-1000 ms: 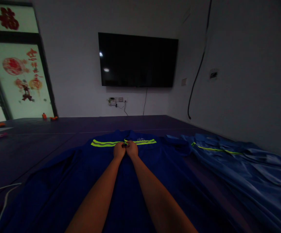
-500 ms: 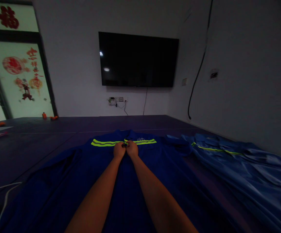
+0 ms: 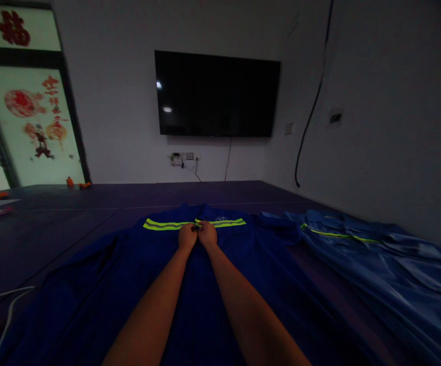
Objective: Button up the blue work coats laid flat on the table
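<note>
A dark blue work jacket (image 3: pixel 220 259) lies spread out in front of me, collar at the far end and sleeves out to both sides. A yellow-green reflective stripe (image 3: pixel 163 224) runs across its chest. At the middle of that stripe, my left hand (image 3: pixel 187 236) pinches the jacket's front edge. Close beside it, almost touching, my right hand (image 3: pixel 207 234) is closed on the same front opening. The fingertips hide whatever small fastening may lie between them.
More blue clothing (image 3: pixel 357 269) with a reflective strip lies to the right. White cables (image 3: pixel 12 300) are at the left edge. Small orange objects (image 3: pixel 85 185) stand far left on the dark purple surface (image 3: pixel 102 198). A television (image 3: pixel 216 94) hangs on the far wall.
</note>
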{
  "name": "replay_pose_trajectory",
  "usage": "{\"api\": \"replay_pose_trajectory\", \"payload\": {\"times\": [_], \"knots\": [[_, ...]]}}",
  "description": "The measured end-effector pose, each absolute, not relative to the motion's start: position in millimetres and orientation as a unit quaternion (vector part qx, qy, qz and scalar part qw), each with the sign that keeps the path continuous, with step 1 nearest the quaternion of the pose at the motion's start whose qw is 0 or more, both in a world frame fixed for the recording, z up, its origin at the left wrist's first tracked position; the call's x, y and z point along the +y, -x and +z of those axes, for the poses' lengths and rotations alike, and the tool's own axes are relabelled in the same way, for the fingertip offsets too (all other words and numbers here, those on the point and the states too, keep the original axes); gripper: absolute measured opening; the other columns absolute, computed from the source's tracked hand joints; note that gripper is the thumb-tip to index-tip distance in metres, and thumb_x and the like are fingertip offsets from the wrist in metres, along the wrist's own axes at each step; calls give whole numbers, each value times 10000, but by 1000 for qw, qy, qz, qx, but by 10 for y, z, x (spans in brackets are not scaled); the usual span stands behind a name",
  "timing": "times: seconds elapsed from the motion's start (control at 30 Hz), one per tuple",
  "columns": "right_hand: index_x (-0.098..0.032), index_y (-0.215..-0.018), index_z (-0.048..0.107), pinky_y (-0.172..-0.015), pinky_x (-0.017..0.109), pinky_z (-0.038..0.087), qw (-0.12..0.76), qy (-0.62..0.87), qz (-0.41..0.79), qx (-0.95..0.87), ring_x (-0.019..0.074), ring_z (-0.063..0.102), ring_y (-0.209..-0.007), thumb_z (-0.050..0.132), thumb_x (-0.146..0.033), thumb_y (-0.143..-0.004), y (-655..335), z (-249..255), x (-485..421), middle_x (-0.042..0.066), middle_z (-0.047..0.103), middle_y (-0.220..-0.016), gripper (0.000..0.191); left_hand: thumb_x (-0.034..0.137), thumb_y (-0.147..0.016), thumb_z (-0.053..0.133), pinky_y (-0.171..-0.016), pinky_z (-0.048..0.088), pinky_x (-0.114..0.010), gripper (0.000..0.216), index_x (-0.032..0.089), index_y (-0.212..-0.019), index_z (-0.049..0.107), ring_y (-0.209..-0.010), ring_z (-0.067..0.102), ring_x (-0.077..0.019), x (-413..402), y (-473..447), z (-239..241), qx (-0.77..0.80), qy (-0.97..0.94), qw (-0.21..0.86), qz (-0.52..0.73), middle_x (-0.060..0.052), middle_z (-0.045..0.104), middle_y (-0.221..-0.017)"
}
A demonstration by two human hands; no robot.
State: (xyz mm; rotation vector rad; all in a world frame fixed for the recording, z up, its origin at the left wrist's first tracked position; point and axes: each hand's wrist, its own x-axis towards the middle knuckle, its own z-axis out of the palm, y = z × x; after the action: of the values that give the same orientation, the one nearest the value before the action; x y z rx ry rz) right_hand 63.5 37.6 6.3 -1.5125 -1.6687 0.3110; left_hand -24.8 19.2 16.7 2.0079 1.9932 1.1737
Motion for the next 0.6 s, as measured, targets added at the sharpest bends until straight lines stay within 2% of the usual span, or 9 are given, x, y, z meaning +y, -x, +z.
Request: {"api": "replay_pose_trajectory", "payload": {"times": [0.33,0.6], "knots": [[-181,-933,634,-642,193,402,430,603,129,-659,141,597,-748,530,-69,-667,-643,92,356,34,664,-785,307,97,-774,462,-626,378,-227,215,152,-800,668,-759,607,-168,154,234,196,662,-651,32,371,-84,678,-814],[-186,-927,644,-662,191,398,431,604,131,-657,141,597,-771,493,-33,-668,-643,102,321,35,668,-801,336,110,-775,468,-650,380,-230,202,143,-762,667,-763,599,-168,174,235,179,660,-654,30,368,-88,672,-799]]}}
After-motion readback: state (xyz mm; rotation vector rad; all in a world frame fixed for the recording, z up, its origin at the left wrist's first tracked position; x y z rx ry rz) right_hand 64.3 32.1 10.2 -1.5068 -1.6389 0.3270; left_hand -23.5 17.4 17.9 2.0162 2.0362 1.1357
